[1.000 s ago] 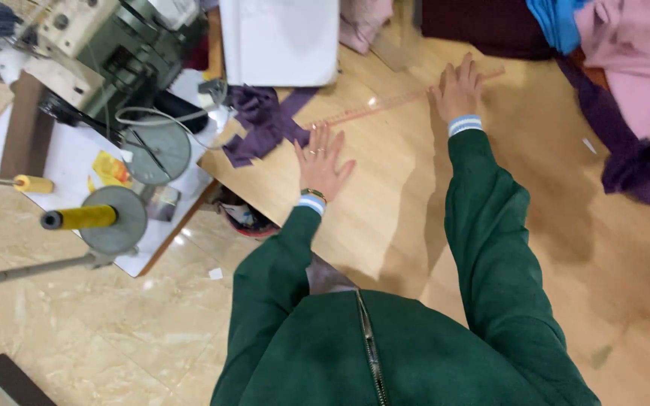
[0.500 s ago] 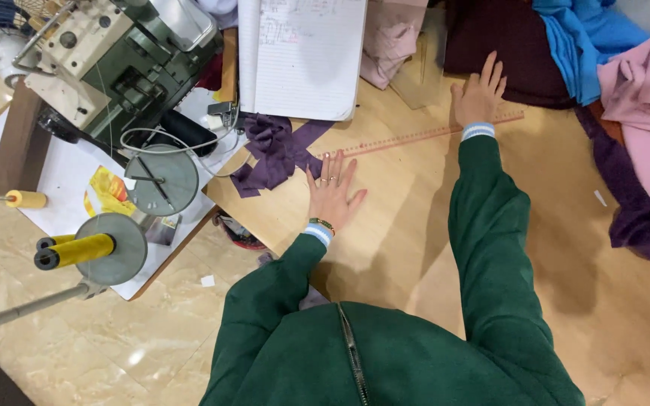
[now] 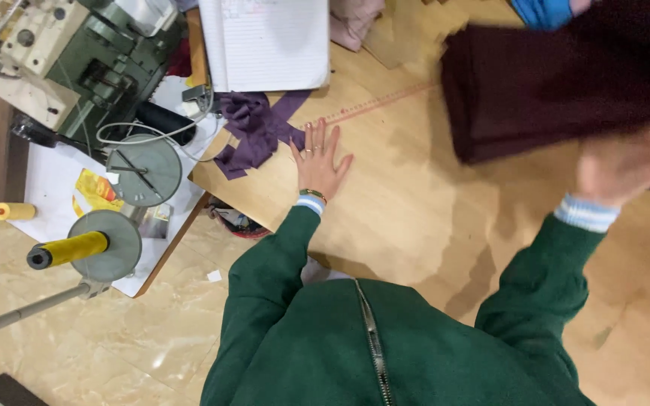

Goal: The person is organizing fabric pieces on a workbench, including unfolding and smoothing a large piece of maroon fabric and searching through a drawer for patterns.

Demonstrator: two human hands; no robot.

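Note:
My left hand (image 3: 319,162) lies flat on the wooden table (image 3: 415,203), fingers spread, right beside a heap of purple fabric scraps (image 3: 253,131). A thin pink ruler (image 3: 378,105) runs across the table just beyond it. My right hand (image 3: 617,169) is blurred by motion at the lower right edge of a folded dark maroon fabric (image 3: 543,83) and seems to grip it. That fabric covers the ruler's right end. Both arms are in green sleeves with striped cuffs.
A green sewing machine (image 3: 77,60) stands at the far left on a white board, with a yellow thread spool (image 3: 65,248) and grey discs (image 3: 141,169) near it. An open lined notebook (image 3: 272,41) lies at the back. Blue cloth (image 3: 543,11) shows at the top right.
My right hand has left the ruler's end and swung right and nearer to me. The dark maroon fabric now lies over the table and the ruler's end. The left hand stays flat.

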